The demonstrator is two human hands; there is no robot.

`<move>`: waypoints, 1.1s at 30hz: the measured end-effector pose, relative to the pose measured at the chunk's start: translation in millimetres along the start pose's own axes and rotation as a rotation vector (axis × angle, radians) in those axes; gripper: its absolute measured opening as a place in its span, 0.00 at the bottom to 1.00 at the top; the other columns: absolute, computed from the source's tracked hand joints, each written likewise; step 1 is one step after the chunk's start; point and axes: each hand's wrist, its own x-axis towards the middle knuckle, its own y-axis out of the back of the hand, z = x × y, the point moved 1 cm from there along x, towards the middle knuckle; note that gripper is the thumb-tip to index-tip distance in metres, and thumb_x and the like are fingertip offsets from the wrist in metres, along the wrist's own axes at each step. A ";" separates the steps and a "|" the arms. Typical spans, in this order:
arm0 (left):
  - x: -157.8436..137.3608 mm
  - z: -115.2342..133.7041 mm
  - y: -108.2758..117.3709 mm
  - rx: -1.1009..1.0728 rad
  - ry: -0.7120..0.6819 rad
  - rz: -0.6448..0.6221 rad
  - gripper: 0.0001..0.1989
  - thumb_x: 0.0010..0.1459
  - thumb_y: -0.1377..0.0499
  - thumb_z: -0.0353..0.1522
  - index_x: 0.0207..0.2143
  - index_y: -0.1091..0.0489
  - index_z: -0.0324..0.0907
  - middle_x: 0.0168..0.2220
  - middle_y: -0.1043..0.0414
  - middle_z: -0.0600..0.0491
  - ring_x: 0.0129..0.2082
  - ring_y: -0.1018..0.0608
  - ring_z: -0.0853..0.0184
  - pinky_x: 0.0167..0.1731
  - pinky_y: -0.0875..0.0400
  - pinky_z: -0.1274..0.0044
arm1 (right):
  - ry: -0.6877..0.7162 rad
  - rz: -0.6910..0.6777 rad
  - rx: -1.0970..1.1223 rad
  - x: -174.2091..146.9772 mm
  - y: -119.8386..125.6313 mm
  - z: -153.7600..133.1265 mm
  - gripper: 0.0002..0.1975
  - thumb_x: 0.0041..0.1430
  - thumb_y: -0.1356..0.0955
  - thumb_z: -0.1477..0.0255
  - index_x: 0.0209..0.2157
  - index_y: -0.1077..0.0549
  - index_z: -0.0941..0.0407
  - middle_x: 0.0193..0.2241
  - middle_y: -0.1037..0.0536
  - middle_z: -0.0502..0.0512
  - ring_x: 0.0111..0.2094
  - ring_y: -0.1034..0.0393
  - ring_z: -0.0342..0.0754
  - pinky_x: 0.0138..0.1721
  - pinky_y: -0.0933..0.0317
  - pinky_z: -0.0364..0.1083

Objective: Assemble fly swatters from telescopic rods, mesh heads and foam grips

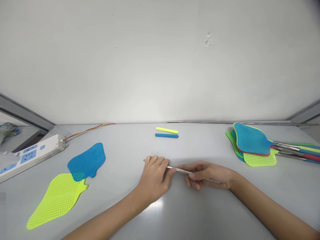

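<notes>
A thin silver metal rod (182, 170) lies across both hands, over the middle of the grey table. My left hand (156, 176) is closed around its left part, and a short end sticks out past the fingers. Thumb and fingers of my right hand (208, 175) grip the rod farther right, where its tip shows near the palm. Beyond the hands lie a yellow handle sleeve (167, 130) and a blue handle sleeve (166, 135). To the left, a blue fly swatter head (87, 161) overlaps a yellow fly swatter head (57, 200).
Several fly swatters (252, 138) with metal stems are piled on the right. A long thin metal rod (200, 122) lies along the wall at the back. A white power strip (32, 155) with a red and yellow cable (90, 128) sits at the left edge.
</notes>
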 end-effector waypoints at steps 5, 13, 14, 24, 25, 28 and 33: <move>1.6 0.4 3.5 0.011 -0.028 -0.025 0.14 0.55 0.56 0.37 0.21 0.43 0.40 0.22 0.41 0.55 0.25 0.40 0.69 0.29 0.46 0.73 | 0.013 -0.006 0.007 0.8 1.0 1.3 0.21 0.51 0.37 0.74 0.49 0.38 0.58 0.28 0.31 0.54 0.23 0.40 0.37 0.28 0.46 0.41; 2.1 0.2 2.6 0.041 -0.019 0.000 0.16 0.52 0.55 0.43 0.21 0.42 0.41 0.22 0.41 0.54 0.25 0.39 0.68 0.30 0.46 0.73 | 0.015 0.002 -0.003 1.1 -0.1 1.0 0.20 0.50 0.36 0.73 0.47 0.36 0.58 0.27 0.32 0.54 0.23 0.41 0.38 0.28 0.46 0.40; 1.9 0.2 2.0 0.038 -0.019 0.012 0.16 0.52 0.54 0.43 0.21 0.42 0.41 0.22 0.41 0.54 0.25 0.39 0.69 0.29 0.46 0.73 | 0.013 0.005 -0.004 0.8 -0.2 0.7 0.20 0.50 0.36 0.73 0.47 0.36 0.58 0.27 0.32 0.54 0.23 0.41 0.38 0.28 0.46 0.40; 1.8 0.1 0.4 0.010 -0.024 0.054 0.16 0.52 0.54 0.43 0.20 0.41 0.41 0.21 0.41 0.55 0.24 0.39 0.69 0.28 0.46 0.73 | 0.009 0.017 0.002 1.0 -0.6 0.1 0.20 0.49 0.35 0.73 0.46 0.35 0.58 0.27 0.31 0.54 0.23 0.41 0.39 0.28 0.46 0.40; 1.8 0.1 0.3 0.012 -0.026 0.056 0.16 0.52 0.54 0.43 0.20 0.41 0.41 0.21 0.41 0.55 0.24 0.39 0.69 0.28 0.46 0.73 | 0.007 0.017 0.001 0.9 -0.7 0.1 0.20 0.49 0.35 0.73 0.46 0.35 0.58 0.27 0.31 0.54 0.24 0.41 0.39 0.28 0.46 0.40; 1.6 0.4 0.7 0.027 -0.022 0.046 0.16 0.52 0.54 0.43 0.20 0.42 0.41 0.21 0.41 0.55 0.24 0.39 0.69 0.29 0.46 0.73 | 0.004 0.018 0.000 0.4 -0.3 0.1 0.20 0.48 0.35 0.73 0.46 0.35 0.58 0.28 0.31 0.54 0.23 0.41 0.38 0.28 0.46 0.40; 2.1 1.6 4.4 0.010 -0.003 0.022 0.20 0.46 0.51 0.49 0.20 0.42 0.41 0.21 0.41 0.55 0.25 0.39 0.69 0.28 0.45 0.73 | 0.003 0.006 -0.001 0.0 0.7 0.5 0.20 0.50 0.36 0.74 0.47 0.37 0.58 0.27 0.31 0.54 0.23 0.40 0.38 0.29 0.47 0.41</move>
